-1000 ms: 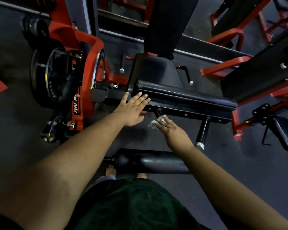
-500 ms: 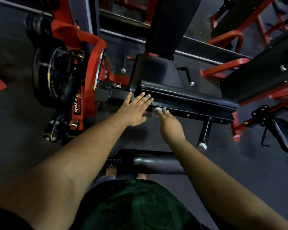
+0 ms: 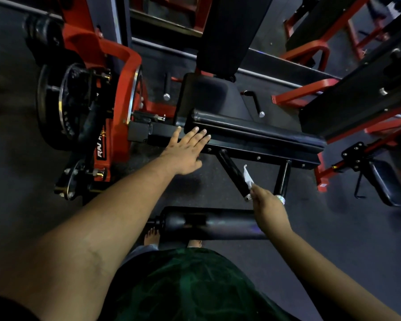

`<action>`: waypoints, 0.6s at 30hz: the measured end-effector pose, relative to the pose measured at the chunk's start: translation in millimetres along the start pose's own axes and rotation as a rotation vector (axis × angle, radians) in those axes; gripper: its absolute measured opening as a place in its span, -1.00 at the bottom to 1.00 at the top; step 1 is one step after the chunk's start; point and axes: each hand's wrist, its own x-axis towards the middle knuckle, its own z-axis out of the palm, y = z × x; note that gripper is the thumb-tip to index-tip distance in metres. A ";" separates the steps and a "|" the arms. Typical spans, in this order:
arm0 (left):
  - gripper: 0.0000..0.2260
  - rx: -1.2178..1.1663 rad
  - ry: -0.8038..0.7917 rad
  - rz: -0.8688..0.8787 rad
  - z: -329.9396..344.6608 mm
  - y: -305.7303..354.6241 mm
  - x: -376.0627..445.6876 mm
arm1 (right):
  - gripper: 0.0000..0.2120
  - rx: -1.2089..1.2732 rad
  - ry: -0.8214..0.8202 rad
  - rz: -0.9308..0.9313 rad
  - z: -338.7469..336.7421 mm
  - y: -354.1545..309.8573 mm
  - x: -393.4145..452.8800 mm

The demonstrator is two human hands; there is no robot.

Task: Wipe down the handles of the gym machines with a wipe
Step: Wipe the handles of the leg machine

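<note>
Now wipe [image 3: 247, 176] against handle [image 3: 233, 173]

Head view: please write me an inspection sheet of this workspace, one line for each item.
Surface: dark gym floor under the machine.
Job's things: white wipe lies against the near black handle; a second handle stands to its right.
Clutter: nothing seen.
Grippers: right hand pinches the wipe at the handle's end; left hand rests flat, fingers straight, on the frame beside the seat pad.
Cables: nothing seen.
Surroundings: red machine frame with black weight plates at left, a padded roller near the bare feet, more red machines at right.
</note>
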 end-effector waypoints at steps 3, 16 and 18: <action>-0.25 0.004 -0.006 0.000 -0.7 -0.1 0.3 | -0.80 -0.014 0.018 -0.025 -13.4 5.7 1.6; -0.25 -0.006 -0.034 -0.002 -3.3 -0.3 0.4 | -0.28 -0.280 -0.130 -0.322 -6.3 -5.6 34.9; -0.25 -0.009 -0.037 -0.003 -3.1 -0.4 0.6 | -0.34 -0.263 -0.141 -0.350 -20.7 9.9 15.1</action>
